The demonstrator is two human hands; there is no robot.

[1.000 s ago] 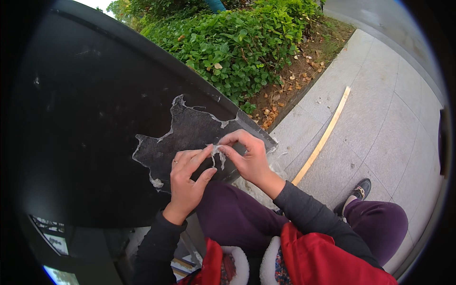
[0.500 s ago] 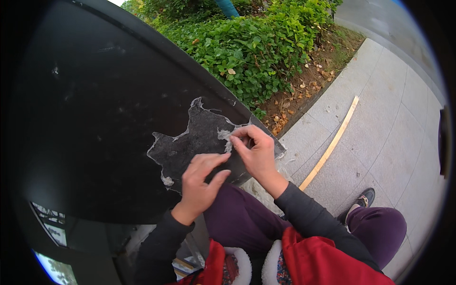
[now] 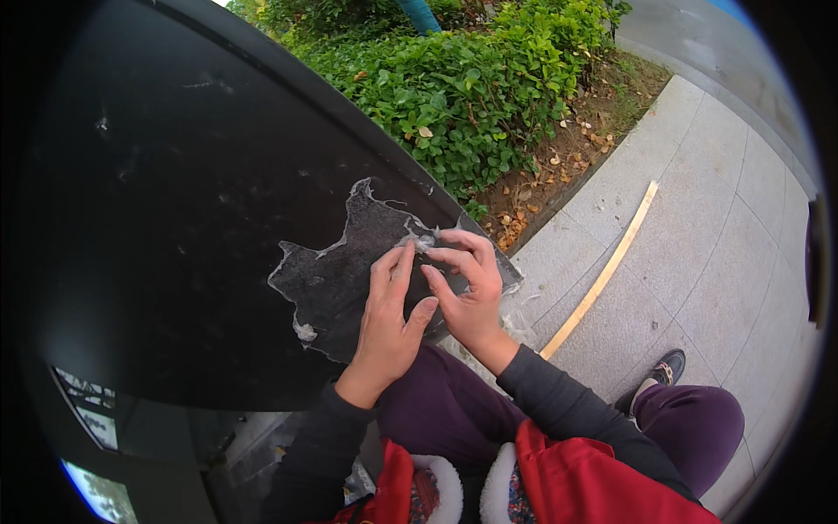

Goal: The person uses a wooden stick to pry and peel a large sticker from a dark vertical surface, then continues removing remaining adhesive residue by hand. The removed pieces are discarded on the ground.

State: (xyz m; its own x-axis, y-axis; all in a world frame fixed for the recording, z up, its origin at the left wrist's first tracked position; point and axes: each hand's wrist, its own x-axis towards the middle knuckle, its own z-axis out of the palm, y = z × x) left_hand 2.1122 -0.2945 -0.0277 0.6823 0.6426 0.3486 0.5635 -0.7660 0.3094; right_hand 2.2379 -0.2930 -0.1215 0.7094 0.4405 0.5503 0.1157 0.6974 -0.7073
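A large glossy black panel [image 3: 183, 262] lies in front of me, its surface scuffed. Near its right corner is a dull dark-grey patch [image 3: 327, 284] with a ragged, whitish peeled edge. A small tuft of grey-white film or fluff [image 3: 421, 241] sits crumpled at the patch's upper right side. My left hand [image 3: 384, 327] rests there with fingers stretched out, their tips touching the tuft, the thumb apart. My right hand [image 3: 471, 293] is bent over the tuft's right side; its fingertips meet it, and the thumb stands apart from the fingers. Another pale clump [image 3: 305, 333] clings to the patch's lower left edge.
A long thin wooden strip [image 3: 602, 271] lies on the grey paving [image 3: 698, 210] to the right. Green bushes [image 3: 454, 96] and a soil strip with dry leaves [image 3: 559, 162] border the panel's far edge. My knees are close beneath the panel's near edge.
The right hand has loosened its pinch on the tuft and spread its fingers. My left hand has moved up and right to the tuft, which now lies more bunched.
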